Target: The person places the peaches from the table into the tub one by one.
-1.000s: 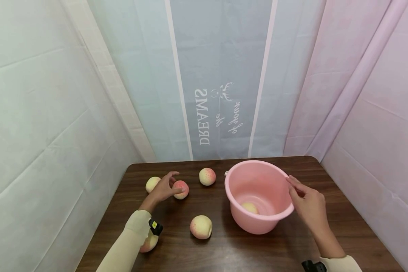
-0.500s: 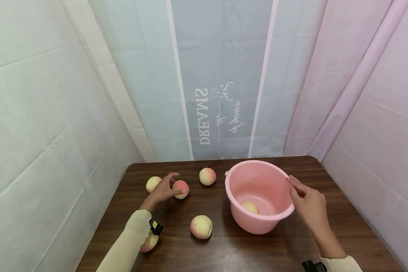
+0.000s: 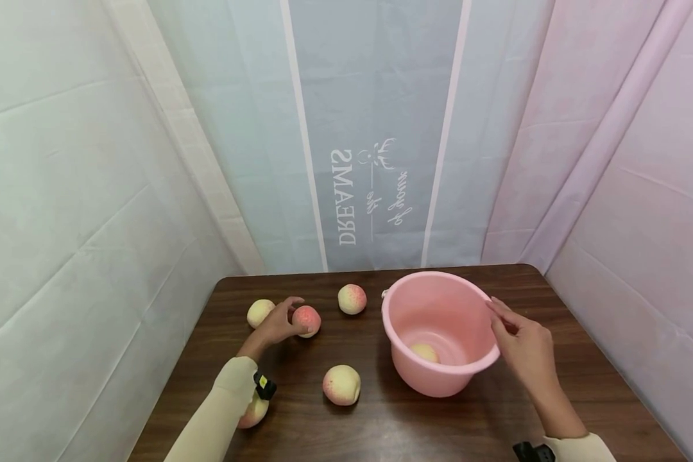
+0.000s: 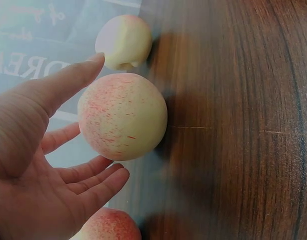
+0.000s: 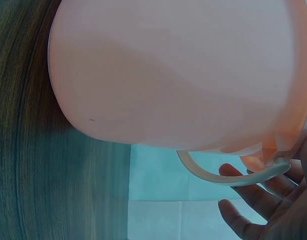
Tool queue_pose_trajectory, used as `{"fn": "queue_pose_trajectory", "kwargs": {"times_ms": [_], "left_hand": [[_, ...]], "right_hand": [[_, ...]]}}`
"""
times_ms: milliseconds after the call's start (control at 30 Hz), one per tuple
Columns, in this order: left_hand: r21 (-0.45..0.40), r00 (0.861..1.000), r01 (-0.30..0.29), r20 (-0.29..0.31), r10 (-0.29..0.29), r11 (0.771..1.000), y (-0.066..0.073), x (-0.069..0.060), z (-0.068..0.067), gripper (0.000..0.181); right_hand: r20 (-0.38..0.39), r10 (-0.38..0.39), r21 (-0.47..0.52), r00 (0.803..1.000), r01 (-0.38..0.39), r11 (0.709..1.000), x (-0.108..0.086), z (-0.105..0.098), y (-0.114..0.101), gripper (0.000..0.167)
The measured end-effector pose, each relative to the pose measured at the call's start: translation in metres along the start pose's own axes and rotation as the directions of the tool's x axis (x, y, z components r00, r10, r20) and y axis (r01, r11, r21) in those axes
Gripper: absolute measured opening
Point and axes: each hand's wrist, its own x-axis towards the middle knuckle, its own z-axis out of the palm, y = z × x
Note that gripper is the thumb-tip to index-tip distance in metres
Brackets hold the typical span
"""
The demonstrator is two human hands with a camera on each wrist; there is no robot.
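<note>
In the head view my left hand (image 3: 278, 322) is around a red-and-cream peach (image 3: 307, 321) standing on the table. The left wrist view shows this peach (image 4: 123, 117) between the thumb and the loosely bent fingers; the thumb tip looks apart from it. With the thumb and fingertips, my right hand (image 3: 525, 350) holds the right rim of a pink bucket (image 3: 433, 382). Inside the bucket lies one peach (image 3: 424, 351). From the right wrist, the bucket's pale handle (image 5: 228, 177) hangs beside the fingers (image 5: 253, 195); the thumb is mostly out of frame.
More peaches rest on the brown table (image 3: 393, 436): a pale peach (image 3: 260, 312) behind the left hand, a peach (image 3: 352, 299) near the back edge, a peach (image 3: 342, 385) in front of the bucket's left, and a peach (image 3: 253, 414) partly hidden by the left forearm.
My left index finger has lowered very slightly toward the peach. The right hand, the bucket and the peaches stay where they were.
</note>
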Motion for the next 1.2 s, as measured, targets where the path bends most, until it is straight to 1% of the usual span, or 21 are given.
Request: {"fn": "queue_pose_trajectory", "kwargs": {"times_ms": [200,333,500,667,767,900,1000,1067,1200], "left_hand": [[0.003,1.000,0.017,-0.006,-0.017,1.000,-0.0004,-0.0001,0.0005,0.074],[-0.003,1.000,0.013,0.000,-0.013,1.000,-0.0008,0.0004,0.0010,0.074],[-0.008,1.000,0.000,0.013,0.001,1.000,-0.0042,0.0019,0.0026,0.076],[0.003,0.999,-0.044,0.017,0.044,0.999,-0.0063,0.0026,0.0048,0.077],[0.003,0.999,-0.049,0.011,0.049,0.999,-0.0055,0.0025,0.0052,0.076],[-0.011,1.000,-0.015,0.012,0.015,1.000,-0.0050,0.0032,0.0056,0.078],[-0.007,1.000,0.015,0.017,-0.014,1.000,-0.0059,0.0036,0.0064,0.079],[0.005,1.000,0.023,0.016,-0.023,1.000,-0.0063,0.0036,0.0069,0.079],[-0.003,0.999,0.041,0.007,-0.041,0.999,-0.0058,0.0029,0.0078,0.078]], "right_hand": [[-0.003,0.000,-0.004,1.000,0.000,1.000,0.0007,0.0012,0.0003,0.026],[0.001,0.006,-0.006,1.000,-0.006,1.000,0.0005,0.0008,0.0009,0.026],[-0.008,0.003,-0.008,1.000,-0.003,1.000,0.0004,-0.0001,-0.0005,0.026],[-0.011,-0.006,-0.002,1.000,0.006,1.000,0.0007,-0.0007,-0.0013,0.027],[-0.010,-0.006,-0.011,1.000,0.006,1.000,0.0007,-0.0007,-0.0014,0.027],[-0.011,-0.005,-0.009,1.000,0.005,1.000,0.0009,-0.0009,-0.0009,0.027],[-0.009,-0.008,-0.005,1.000,0.008,1.000,0.0011,-0.0009,0.0000,0.026],[-0.007,-0.008,-0.009,1.000,0.008,1.000,0.0010,-0.0006,0.0003,0.026],[0.003,-0.002,-0.007,1.000,0.002,1.000,0.0001,-0.0004,0.0012,0.027]]}}
